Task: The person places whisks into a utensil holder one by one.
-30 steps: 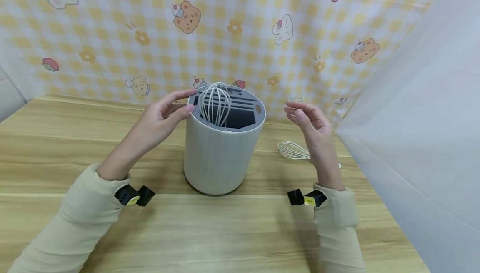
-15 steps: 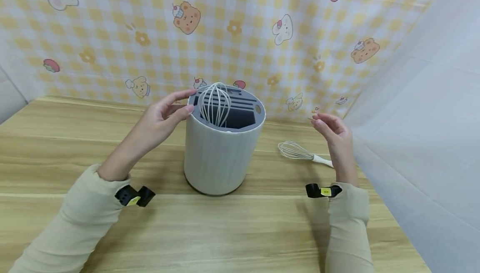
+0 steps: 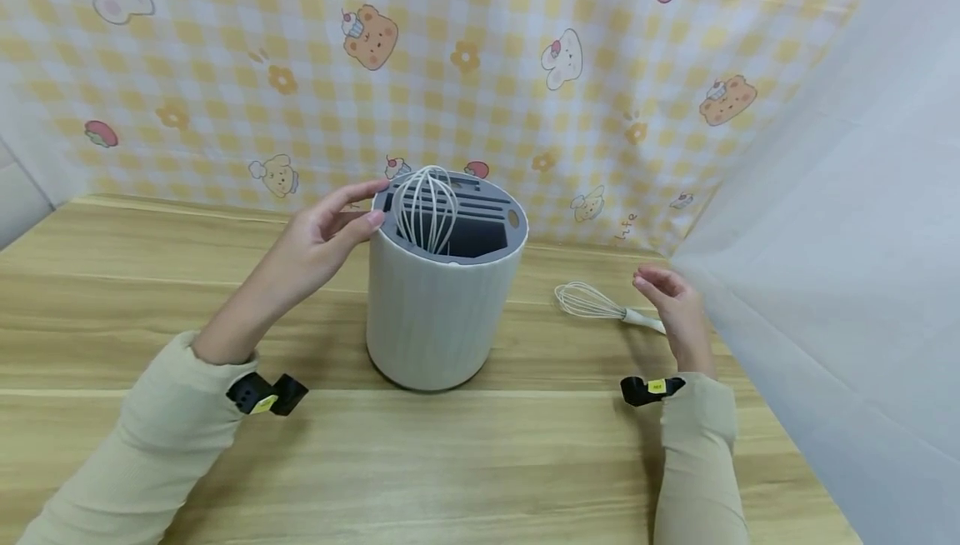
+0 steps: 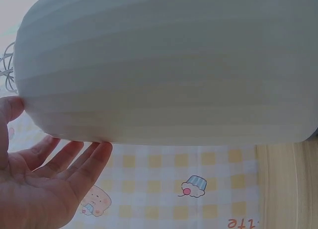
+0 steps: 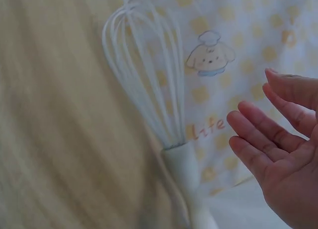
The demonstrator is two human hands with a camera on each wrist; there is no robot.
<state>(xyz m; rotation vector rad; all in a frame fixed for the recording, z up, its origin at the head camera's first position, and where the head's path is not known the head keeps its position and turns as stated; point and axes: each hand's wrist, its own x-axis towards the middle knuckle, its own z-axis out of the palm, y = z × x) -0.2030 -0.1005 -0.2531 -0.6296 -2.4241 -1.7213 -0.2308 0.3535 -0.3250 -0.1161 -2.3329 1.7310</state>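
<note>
A white round utensil holder [image 3: 442, 320] with a grey slotted top [image 3: 480, 210] stands upright on the table. One whisk [image 3: 426, 212] is in its large front opening, wires up; its handle is hidden inside. My left hand [image 3: 318, 232] rests at the holder's left rim, thumb and fingertips touching it. In the left wrist view the extended fingers [image 4: 87, 164] lie along the side wall. My right hand [image 3: 675, 312] holds nothing and hovers by the handle of a second whisk [image 3: 600, 305], which lies on the table. The right wrist view shows loosely bent fingers [image 5: 263, 137] apart from that whisk [image 5: 181, 164].
The wooden table [image 3: 450, 470] reaches back to a yellow checked curtain [image 3: 480, 87] with cartoon prints. A plain white sheet [image 3: 825, 262] hangs along the right side, close to the right hand.
My right hand has moved right, away from the holder, then down toward the lying whisk. The left hand, the holder and both whisks have stayed in place.
</note>
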